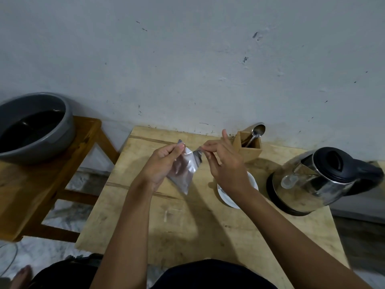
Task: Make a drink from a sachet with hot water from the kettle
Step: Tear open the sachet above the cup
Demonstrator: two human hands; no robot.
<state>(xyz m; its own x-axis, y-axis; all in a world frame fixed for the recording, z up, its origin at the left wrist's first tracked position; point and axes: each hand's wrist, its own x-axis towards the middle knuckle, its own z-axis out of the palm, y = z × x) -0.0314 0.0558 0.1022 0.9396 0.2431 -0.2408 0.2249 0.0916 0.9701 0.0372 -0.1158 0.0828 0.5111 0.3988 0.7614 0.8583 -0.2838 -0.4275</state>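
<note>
Pale grey plaster, scuffed and speckled with dark marks, fills the far half of the scene, and a low wooden table [208, 226] is set against it. Above the middle of the table a silver sachet [185, 170] is held in the air by both hands. Its upper left corner is pinched between the thumb and curled fingers of the left hand [164, 163], while the top edge is gripped between the thumb and forefinger of the right hand [227, 163], whose other fingers are spread loosely. The sachet hangs slanted, its lower corner pointing down toward the tabletop; whether the top has been torn open cannot be told from the blur.

Just right of the sachet a white cup [229, 197] stands on the table, mostly covered by the right wrist. Behind it, near the wall, a small wooden holder [250, 150] is seen with a metal spoon [257, 132] standing in it, bowl upward. Further right, a steel kettle [318, 180] with a black lid and handle rests on its black base at the table's right edge. At the far left a grey basin [35, 130] of dark water is set on a separate wooden stool [41, 184]
</note>
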